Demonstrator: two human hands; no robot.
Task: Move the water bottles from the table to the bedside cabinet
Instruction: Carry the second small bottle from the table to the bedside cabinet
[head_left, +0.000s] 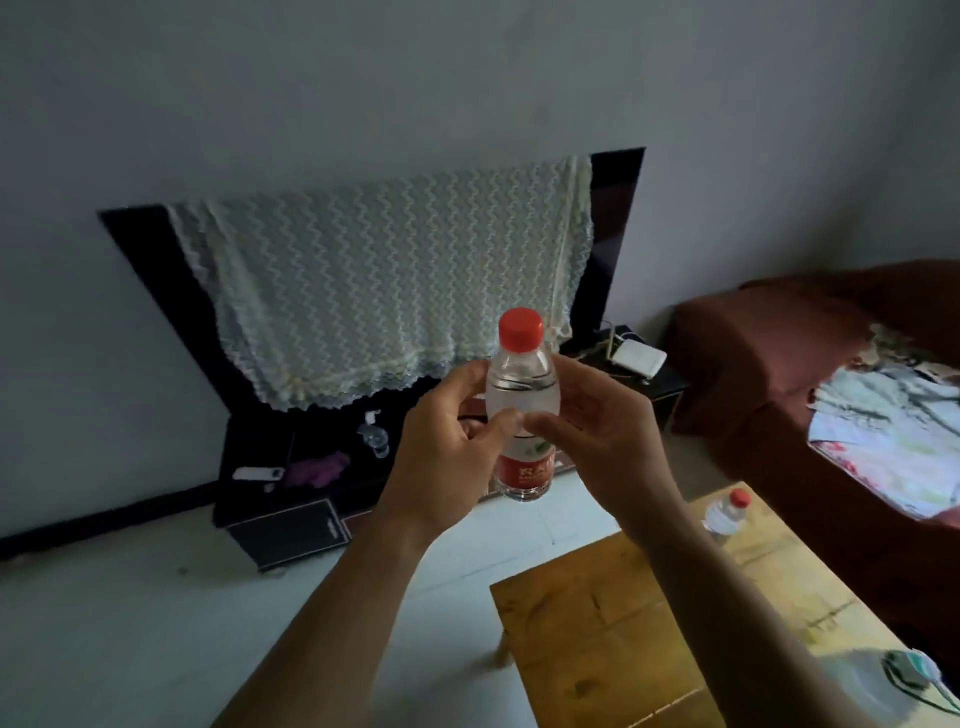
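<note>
— What's the room like from here?
— I see a dim room with a pale wall (363, 93) and a light floor (130, 639). A lace cloth (384, 291) drapes a dark television (618, 228) on a low black cabinet (291, 525).
— On the right?
— A dark red sofa (753, 353).

A water bottle (522, 400) stands upright at centre between the left hand (447, 441) and right hand (597, 436). At four o'clock, a second bottle (726, 512) stands on the table (613, 623); the cabinet (291, 499) lies at nine o'clock.
</note>
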